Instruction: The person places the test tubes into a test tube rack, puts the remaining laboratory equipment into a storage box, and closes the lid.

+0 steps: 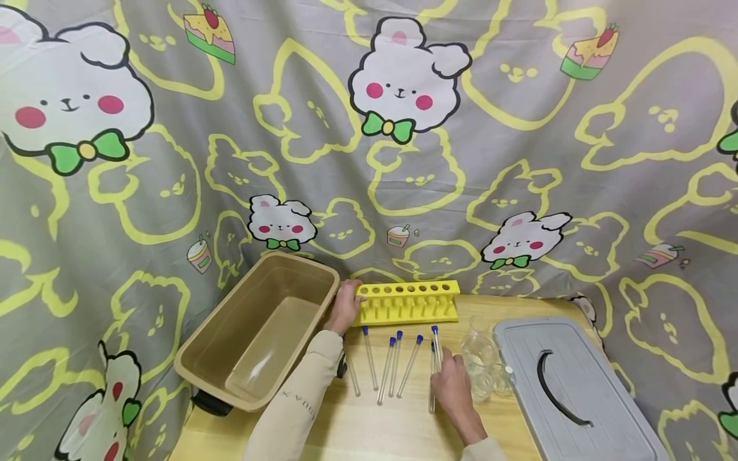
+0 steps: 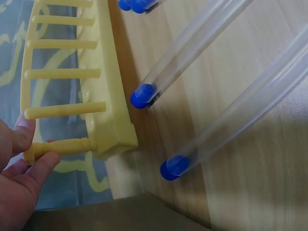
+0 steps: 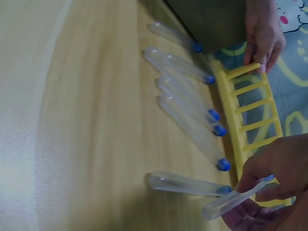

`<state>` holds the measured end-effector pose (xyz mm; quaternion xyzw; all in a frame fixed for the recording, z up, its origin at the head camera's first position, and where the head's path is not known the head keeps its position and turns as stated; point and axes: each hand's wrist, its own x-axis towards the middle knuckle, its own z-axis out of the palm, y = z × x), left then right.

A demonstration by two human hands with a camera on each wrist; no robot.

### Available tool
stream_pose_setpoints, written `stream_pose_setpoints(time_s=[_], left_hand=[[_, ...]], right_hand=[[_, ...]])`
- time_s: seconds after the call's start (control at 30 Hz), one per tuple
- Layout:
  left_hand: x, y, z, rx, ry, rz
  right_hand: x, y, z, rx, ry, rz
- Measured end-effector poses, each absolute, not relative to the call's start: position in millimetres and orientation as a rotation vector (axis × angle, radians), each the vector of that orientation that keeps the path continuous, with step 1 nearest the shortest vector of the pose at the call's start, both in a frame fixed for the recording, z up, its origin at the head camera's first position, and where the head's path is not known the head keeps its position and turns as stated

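Observation:
My left hand grips the left end of a yellow test tube rack. In the left wrist view its thumb and fingers pinch the top of the rack's end post. My right hand pinches a clear test tube with a blue cap, held above the table. Another capped test tube lies just beside that hand. Several more blue-capped test tubes lie in front of the rack, caps toward it. No tube shows in the rack.
A brown plastic bin stands left of the left forearm. Clear glassware is clustered right of my right hand. Further right lies a grey lid with a black handle. A patterned curtain hangs behind the wooden table.

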<state>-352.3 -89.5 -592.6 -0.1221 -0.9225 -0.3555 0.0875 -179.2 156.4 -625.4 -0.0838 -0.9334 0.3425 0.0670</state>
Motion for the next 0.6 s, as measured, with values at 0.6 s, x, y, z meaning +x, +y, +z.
stream_pose_setpoints(time_s=[0.6], left_hand=[[-317.9,-76.7,-568.2,-0.327,-2.645,-0.994]], right_hand=[[-162.7,158.8,-589.7,-0.138,-2.695,1.054]])
